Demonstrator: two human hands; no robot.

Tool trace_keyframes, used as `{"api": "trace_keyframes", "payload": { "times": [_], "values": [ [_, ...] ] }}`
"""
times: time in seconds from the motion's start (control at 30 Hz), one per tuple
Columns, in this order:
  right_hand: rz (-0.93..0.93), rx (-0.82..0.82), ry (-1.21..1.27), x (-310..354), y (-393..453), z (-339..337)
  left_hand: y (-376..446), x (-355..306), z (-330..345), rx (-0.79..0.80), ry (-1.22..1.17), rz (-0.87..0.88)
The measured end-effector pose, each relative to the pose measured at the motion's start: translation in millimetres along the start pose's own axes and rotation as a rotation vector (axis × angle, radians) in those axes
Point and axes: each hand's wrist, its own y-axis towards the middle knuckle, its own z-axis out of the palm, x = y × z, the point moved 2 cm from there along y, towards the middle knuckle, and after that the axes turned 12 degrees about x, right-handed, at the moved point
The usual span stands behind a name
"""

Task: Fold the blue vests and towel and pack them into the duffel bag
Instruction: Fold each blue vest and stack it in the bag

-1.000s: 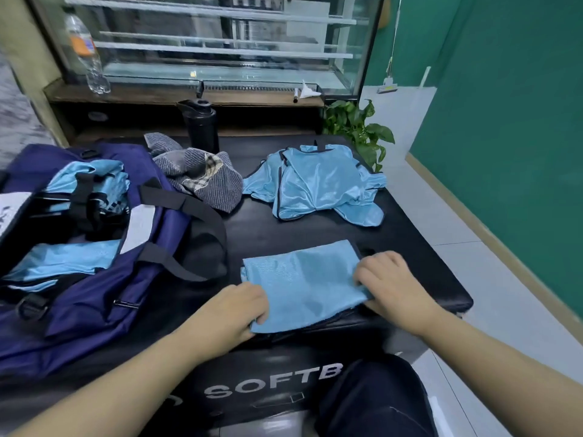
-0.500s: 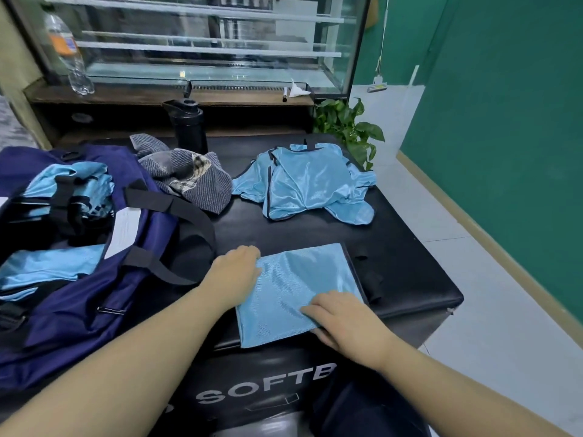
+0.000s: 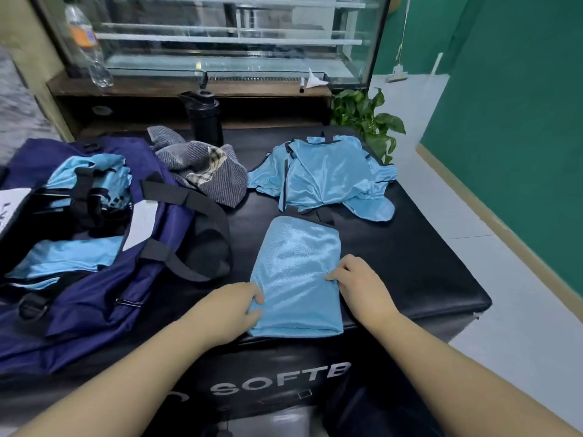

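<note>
Head view: a folded vest [image 3: 296,275] lies on the black table [image 3: 419,269], near its front edge. The left hand [image 3: 235,307] pinches its lower left edge; the right hand [image 3: 359,283] pinches its right edge. Loose vests [image 3: 321,178] lie behind it. The open duffel [image 3: 94,298] sits left, beside a grey towel [image 3: 205,171].
</note>
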Motion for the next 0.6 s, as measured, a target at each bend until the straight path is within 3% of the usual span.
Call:
{"api": "trace_keyframes", "payload": {
  "times": [0.1,0.2,0.3,0.4,0.5,0.6],
  "values": [
    [-0.096,-0.006,0.046,8.6,-6.2,-1.6,-14.1,4.9,8.3,0.003,-0.037,0.064],
    [-0.209,-0.066,-0.063,13.2,-25.3,-6.5,-18.0,17.0,12.7,-0.202,0.142,0.239],
    [-0.342,0.114,-0.100,-0.6,-45.3,5.2,-14.9,30.9,24.0,-0.250,0.163,0.375],
    [-0.329,0.237,-0.100,-4.9,-53.3,9.9,-8.3,35.6,35.2,-0.208,-0.044,0.380],
    [-0.282,0.187,-0.024,-1.1,-51.1,11.9,-5.3,36.0,40.8,-0.259,-0.322,0.306],
    [-0.170,0.116,0.195,1.8,-45.7,11.9,-1.8,34.5,37.6,-0.283,-0.443,0.255]
  ]
}}
